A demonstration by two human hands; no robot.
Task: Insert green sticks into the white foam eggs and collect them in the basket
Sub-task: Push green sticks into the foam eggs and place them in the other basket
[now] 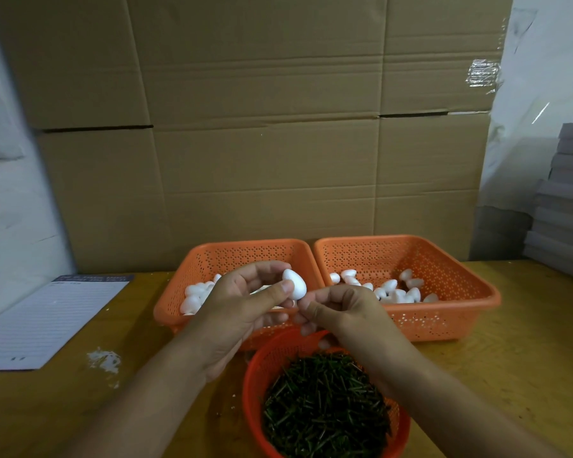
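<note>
A wooden surface (510, 358) is seen. Two orange rectangular baskets are set side by side on it: the left basket (192, 269) toward 12 o'clock, the right basket (444, 312) toward 1 o'clock, both holding white foam eggs. A round red basket (262, 365) of green sticks is placed at 6 o'clock. A lined paper pad (47, 322) is laid at 9 o'clock, with white crumbs (105, 360) scattered just beside it.
</note>
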